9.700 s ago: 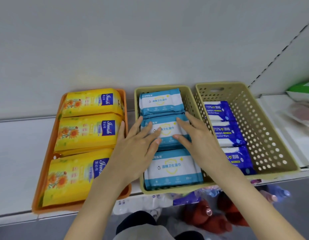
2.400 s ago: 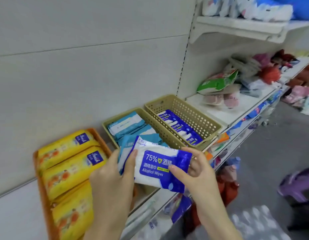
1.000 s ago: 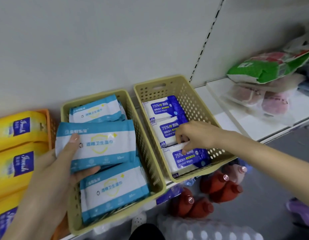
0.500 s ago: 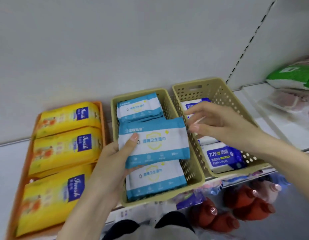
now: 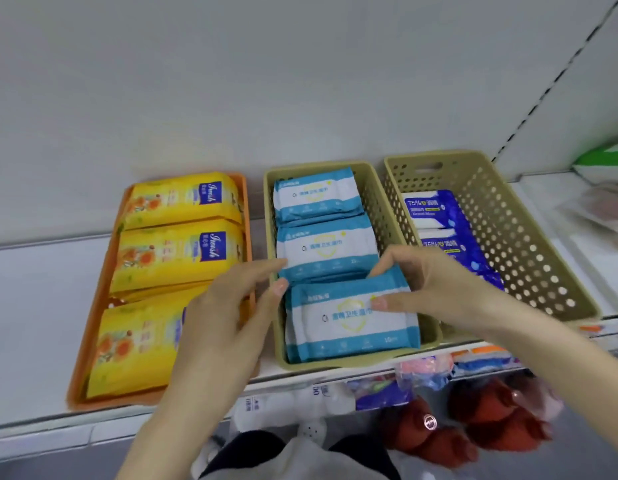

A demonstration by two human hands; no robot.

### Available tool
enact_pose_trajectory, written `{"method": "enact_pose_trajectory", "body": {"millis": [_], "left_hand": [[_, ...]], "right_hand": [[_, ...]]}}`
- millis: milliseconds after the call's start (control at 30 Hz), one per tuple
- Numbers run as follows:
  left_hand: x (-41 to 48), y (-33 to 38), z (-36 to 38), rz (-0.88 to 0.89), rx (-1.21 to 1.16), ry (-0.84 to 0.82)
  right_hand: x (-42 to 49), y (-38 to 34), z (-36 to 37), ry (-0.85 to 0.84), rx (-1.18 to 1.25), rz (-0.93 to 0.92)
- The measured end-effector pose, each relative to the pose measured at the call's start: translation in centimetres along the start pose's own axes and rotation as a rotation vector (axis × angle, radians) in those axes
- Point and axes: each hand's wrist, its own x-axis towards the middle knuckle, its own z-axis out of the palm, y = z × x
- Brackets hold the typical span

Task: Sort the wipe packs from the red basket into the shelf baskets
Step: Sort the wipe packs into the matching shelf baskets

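Beige basket [image 5: 335,364] holding three light-blue packs [image 5: 326,249], left hand [image 5: 224,313] and right hand [image 5: 435,289] pinching front pack [image 5: 349,323]

One head-worn camera looks forward and down onto the shelf [image 5: 41,306], close by. The middle beige basket [image 5: 335,364] sits mid-frame.

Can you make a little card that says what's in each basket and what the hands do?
tray: orange, holds three yellow packs
middle basket: three light blue packs
right basket: dark blue packs
left hand: grips left edge of front light blue pack
right hand: pinches its top right corner
below shelf: red bottles
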Motion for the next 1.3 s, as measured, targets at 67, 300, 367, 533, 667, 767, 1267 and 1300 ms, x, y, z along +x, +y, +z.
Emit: {"method": "enact_pose_trajectory", "body": {"millis": [67, 300, 367, 533, 667, 767, 1267, 1300], "left_hand": [[-0.4, -0.4, 0.4, 0.107, 0.171, -0.139], [-1.0, -1.8, 1.7, 0.301, 0.645, -0.326], [-1.1, -2.1, 1.7, 0.319, 0.69, -0.334], [-1.3, -2.2, 2.1, 0.337, 0.735, -0.37], [-1.7, -1.8, 0.4, 0.362, 0.427, -0.257], [-1.2, -2.5, -2.8, 0.245, 0.253, -0.088], [1.6, -13.4, -12.7, 0.172, 0.815, -0.319], [1.6, -13.5, -12.9, 0.179, 0.816, -0.34]], "right_hand": [[0.2, 0.9, 0.7, 0.015, -0.024, -0.003], [0.4, 0.4, 1.7, 0.14, -0.556, -0.089], [0.2, 0.3, 1.9, 0.149, -0.586, -0.114], [-0.5, 1.0, 2.5, 0.22, -0.724, -0.212], [-1.1, 1.2, 2.8, 0.263, -0.774, -0.232], [-0.7, -0.1, 3.0, 0.319, -0.736, -0.228], [8.1, -6.1, 20.1, 0.087, -0.814, -0.144], [8.2, -6.1, 20.4, 0.097, -0.823, -0.128]]}}
